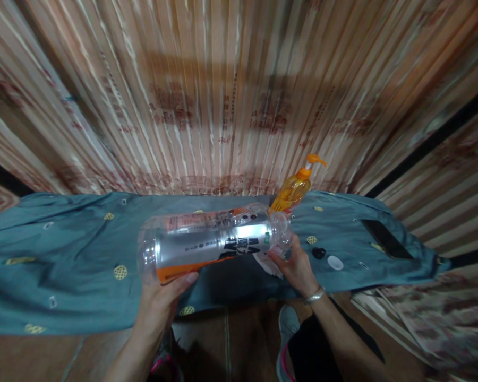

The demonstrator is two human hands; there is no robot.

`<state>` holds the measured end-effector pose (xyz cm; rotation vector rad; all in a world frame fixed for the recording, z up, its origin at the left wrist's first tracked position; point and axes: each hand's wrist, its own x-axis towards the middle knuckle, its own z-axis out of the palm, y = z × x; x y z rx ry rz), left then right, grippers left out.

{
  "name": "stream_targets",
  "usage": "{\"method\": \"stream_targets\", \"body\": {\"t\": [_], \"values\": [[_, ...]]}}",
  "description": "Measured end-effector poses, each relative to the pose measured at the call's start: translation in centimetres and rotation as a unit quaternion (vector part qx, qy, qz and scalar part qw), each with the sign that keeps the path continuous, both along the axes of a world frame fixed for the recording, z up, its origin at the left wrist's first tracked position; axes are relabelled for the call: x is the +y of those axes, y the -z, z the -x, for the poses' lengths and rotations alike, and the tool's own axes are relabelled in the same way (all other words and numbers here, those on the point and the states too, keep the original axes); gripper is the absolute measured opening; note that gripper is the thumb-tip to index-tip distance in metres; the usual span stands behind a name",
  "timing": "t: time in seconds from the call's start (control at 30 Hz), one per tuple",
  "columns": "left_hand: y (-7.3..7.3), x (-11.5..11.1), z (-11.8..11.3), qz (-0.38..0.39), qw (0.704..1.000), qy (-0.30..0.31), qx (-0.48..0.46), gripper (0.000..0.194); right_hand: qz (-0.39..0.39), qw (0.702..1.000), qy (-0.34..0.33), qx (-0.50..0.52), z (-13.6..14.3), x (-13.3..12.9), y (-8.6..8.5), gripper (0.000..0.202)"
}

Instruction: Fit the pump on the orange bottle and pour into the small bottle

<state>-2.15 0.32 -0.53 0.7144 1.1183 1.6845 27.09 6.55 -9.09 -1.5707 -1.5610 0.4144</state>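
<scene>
A large clear plastic bottle point(211, 241) with a silver and orange label lies sideways in the air above the cloth-covered table. My left hand point(163, 297) grips its wide base end from below, thumb along the label. At the other end, my right hand point(297, 265) is closed round the neck, near what looks like a white cloth or tissue point(267, 264) partly hidden behind the bottle. Behind the neck stands a pump bottle point(292, 192) of amber liquid with an orange pump head, its lower part hidden.
On the teal patterned cloth point(75, 254), right of my hand, lie a small black object point(318, 253), a white round disc point(335, 262) and a dark phone point(386, 239). Striped curtains point(207, 106) hang behind. Below the front edge show the floor and a shoe point(289, 323).
</scene>
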Motion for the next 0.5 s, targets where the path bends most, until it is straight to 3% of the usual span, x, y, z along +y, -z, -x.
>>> {"method": "stream_targets", "body": {"t": [0.17, 0.5], "values": [[0.5, 0.1, -0.1, 0.005, 1.000, -0.009, -0.010, 0.055, 0.005, 1.000, 0.001, -0.002, 0.0, -0.1, -0.2, 0.055], [-0.3, -1.0, -0.5, 0.040, 0.999, -0.015, -0.023, 0.052, 0.009, 1.000, 0.007, -0.016, 0.0, -0.2, 0.0, 0.055]]}}
